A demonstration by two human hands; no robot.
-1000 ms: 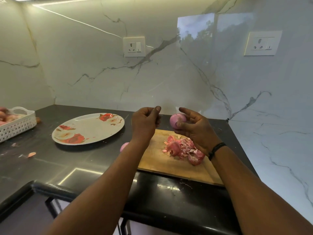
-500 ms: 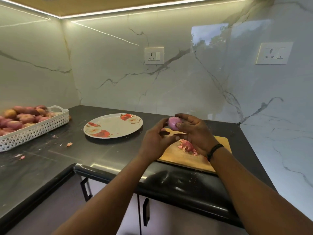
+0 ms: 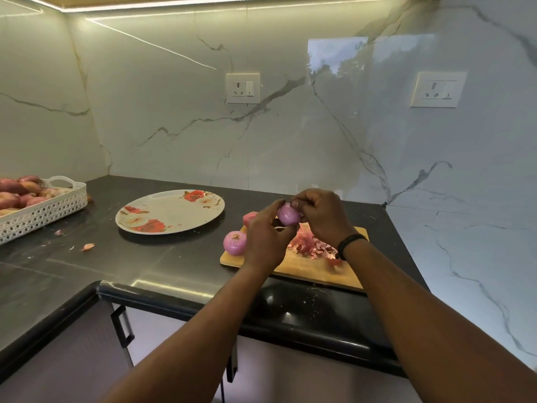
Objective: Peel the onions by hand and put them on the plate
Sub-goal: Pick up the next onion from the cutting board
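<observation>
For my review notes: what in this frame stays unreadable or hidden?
- Held onion: far side covered by right hand and left hand; remaining skin unclear.
- Second onion, behind the left hand: mostly hidden.
- Basket: cut by the left edge; count unknown.
- Peels: partly behind the right wrist.

1. Only one view is given, taken from a camera worn on the person's head.
2. It is aimed forward and down, into the corner of a black stone countertop (image 3: 151, 266) backed by white veined marble walls (image 3: 290, 126).
3. The forearms are seen entering from the bottom edge, so the hands are viewed from close by.
4. A wide angle is used: straight edges are bent toward the frame's borders.
</observation>
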